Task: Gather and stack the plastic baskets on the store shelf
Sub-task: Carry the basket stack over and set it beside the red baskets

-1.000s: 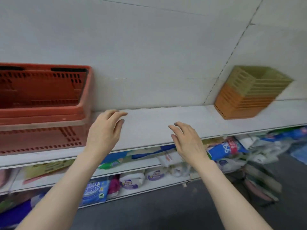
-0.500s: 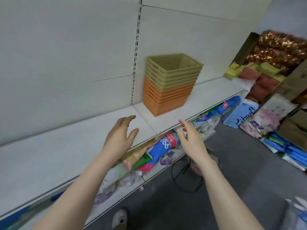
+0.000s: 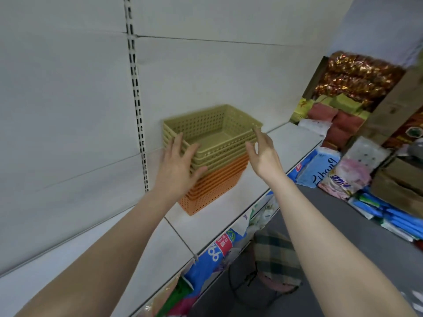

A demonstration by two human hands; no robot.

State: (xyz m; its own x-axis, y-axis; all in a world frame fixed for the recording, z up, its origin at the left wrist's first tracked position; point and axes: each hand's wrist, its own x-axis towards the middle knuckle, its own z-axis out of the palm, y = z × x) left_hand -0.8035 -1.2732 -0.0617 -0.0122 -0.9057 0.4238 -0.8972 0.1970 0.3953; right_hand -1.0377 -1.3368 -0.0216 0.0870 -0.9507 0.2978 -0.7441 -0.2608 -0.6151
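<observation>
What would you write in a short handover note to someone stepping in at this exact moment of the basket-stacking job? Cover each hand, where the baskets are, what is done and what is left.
Left hand: open, fingers spread against the left side of the basket stack, no closed grip yet.
Right hand: open, palm facing the stack's right side; whether it touches is unclear.
Baskets: green baskets nested on top of orange baskets, one stack standing on the white shelf near the back wall.
Done: this stack is already nested.
Left: close both hands on the stack, likely lift it and move it to where the baskets are being gathered.
</observation>
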